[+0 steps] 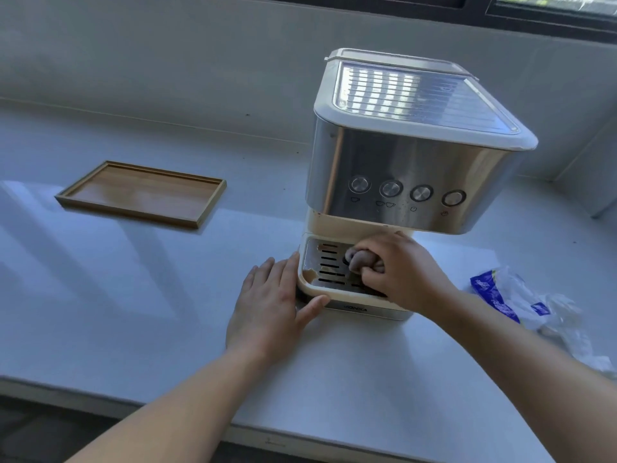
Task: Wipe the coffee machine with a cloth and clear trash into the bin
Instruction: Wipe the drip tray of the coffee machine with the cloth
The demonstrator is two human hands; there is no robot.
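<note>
Gripping cloth (355,259) on drip tray (320,262): right hand (400,272); left hand (270,302) flat, bracing; wrapper (521,299) beside.

a white counter (150,295) runs along a pale wall (167,55) beneath a dark-framed window (500,8), sunlit in patches.

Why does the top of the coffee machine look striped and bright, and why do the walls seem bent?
Head view: window light glares off the coffee machine lid, the stripes being a reflection; the wide-angle lens bows the counter edge and leans the machine; soft shadows fall across the counter beside the wooden tray; the right hand gripping the cloth looks slightly blurred.
</note>
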